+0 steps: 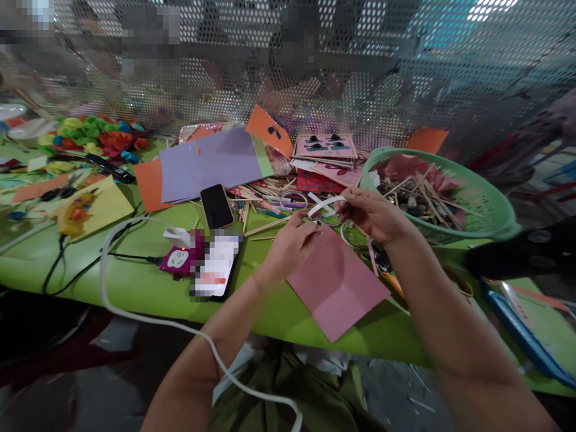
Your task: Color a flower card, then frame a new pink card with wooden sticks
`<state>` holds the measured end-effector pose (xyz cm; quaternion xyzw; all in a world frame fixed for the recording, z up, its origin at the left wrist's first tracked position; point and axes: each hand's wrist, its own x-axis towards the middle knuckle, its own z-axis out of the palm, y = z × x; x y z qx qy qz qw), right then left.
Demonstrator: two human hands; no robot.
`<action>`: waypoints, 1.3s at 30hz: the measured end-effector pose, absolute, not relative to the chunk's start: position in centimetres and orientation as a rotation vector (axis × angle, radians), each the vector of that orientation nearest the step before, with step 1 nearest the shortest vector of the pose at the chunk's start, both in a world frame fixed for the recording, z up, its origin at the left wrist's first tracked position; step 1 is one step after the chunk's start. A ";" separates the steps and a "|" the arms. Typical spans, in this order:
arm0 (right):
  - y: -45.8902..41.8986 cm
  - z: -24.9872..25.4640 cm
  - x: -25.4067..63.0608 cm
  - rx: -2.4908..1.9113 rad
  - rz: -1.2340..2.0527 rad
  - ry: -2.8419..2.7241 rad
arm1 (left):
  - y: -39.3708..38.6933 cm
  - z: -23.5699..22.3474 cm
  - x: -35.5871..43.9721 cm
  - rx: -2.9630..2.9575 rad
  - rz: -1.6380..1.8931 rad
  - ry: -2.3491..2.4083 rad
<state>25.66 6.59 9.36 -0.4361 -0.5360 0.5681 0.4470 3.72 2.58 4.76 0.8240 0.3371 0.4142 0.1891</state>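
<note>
A narrow white strip [324, 205], bowed upward, spans the gap between my two hands. Its left end is pinched in the fingers of my left hand [294, 245], and my right hand [371, 215] grips the other end. I cannot tell whether it is paper or tape. Below them, a pink paper sheet [337, 288] lies turned cornerwise on the green table. Thin rings that look like tape rolls lie just behind and beneath my hands, one of them a pale ring [294, 199].
A green basket [504, 207] with sticks and stones stands right. Left are a dark phone [216, 207], a lit phone [218, 264], a purple charging block [182, 258] and a white cable [135, 312]. Purple paper [211, 165] and scattered sticks lie behind, before a perforated metal screen [252, 78].
</note>
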 end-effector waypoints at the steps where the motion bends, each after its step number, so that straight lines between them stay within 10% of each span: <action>1: 6.6 9.2 25.6 -1.072 1.434 -1.321 | 2.6 4.8 3.7 2.293 1.160 0.934; 18: 4.9 8.8 23.0 -1.112 0.720 -1.846 | 3.1 3.9 4.1 2.260 1.103 1.020; 39: 5.0 9.9 24.8 -1.084 0.847 -2.043 | 2.9 5.6 2.7 2.428 1.237 1.014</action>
